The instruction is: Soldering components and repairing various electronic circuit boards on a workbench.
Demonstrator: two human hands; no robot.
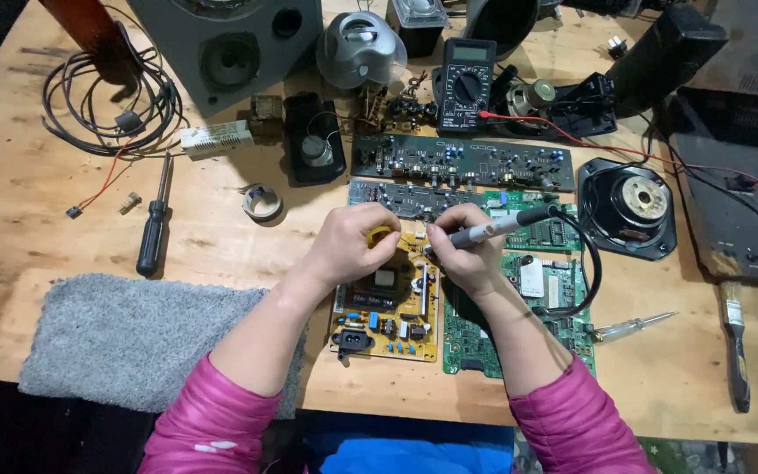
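My left hand (348, 246) rests on a yellow circuit board (388, 316) at the table's middle and pinches a small yellow piece (380, 234) near the board's top edge. Just to its right, my right hand (467, 254) grips a grey soldering iron (502, 225) like a pen. The iron's tip points left toward the yellow piece, and its black cord (591, 263) loops off to the right. A green circuit board (532, 307) lies under my right forearm. Both sleeves are pink.
Long dark circuit boards (458, 160) lie beyond my hands, with a black multimeter (468, 83) behind them. A grey speaker box (230, 44), coiled wires (107, 105), a screwdriver (153, 224), a tape roll (262, 202), a round speaker (629, 206), a brush (734, 347) and a grey cloth (133, 338) surround them.
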